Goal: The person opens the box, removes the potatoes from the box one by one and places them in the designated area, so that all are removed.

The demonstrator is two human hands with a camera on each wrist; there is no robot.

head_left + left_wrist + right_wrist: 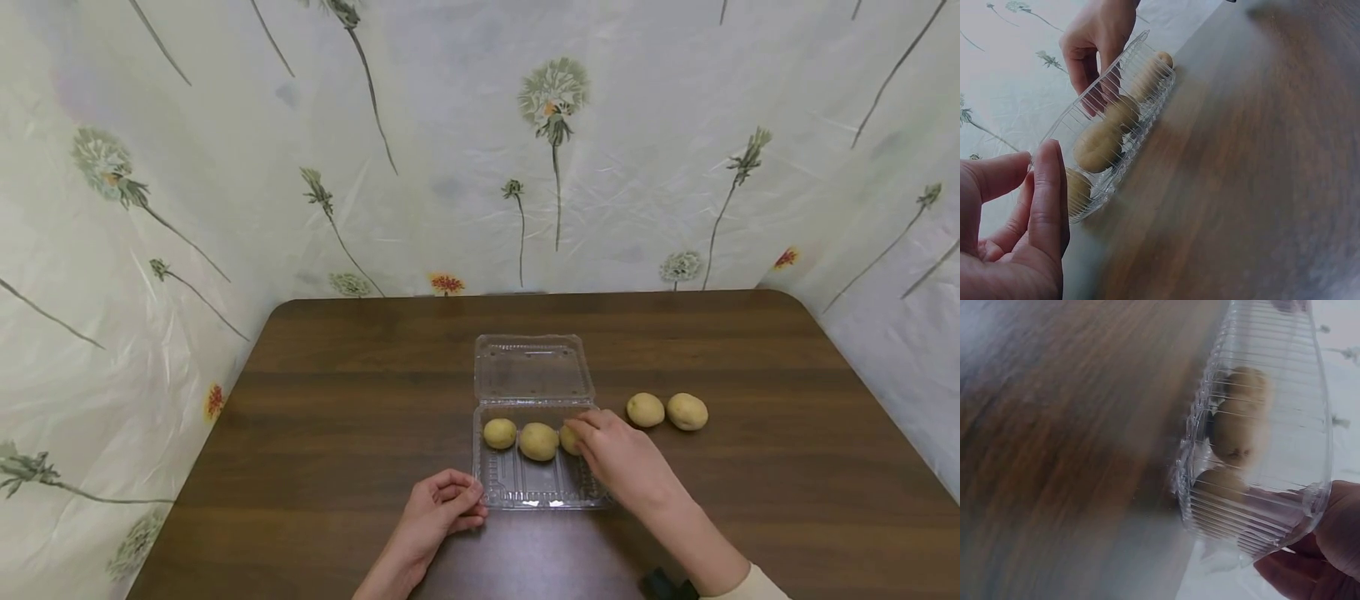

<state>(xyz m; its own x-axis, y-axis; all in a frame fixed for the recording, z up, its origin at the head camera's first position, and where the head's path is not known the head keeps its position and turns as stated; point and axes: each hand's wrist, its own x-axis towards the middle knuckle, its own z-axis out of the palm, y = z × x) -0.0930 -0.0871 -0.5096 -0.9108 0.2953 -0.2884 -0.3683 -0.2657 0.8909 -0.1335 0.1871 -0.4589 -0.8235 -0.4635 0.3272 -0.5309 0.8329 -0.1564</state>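
Note:
A clear plastic clamshell container [517, 492] lies on the table with its lid [532, 371] folded back. Inside, along the hinge side, sit a small potato [499, 433] at the left and a larger potato [538, 442] in the middle. My right hand [626, 462] reaches over the right wall and grips a third potato [569, 439] with its fingertips, partly covering it. Thumb and fingers of my left hand [438, 512] pinch the container's front left corner; the left wrist view shows this pinch on the rim [1054, 128].
Two more potatoes, one on the left [645, 410] and one on the right [687, 412], lie beside the container on the brown wooden table [360, 417]. A dandelion-print sheet [450, 208] hangs behind the table and along its sides.

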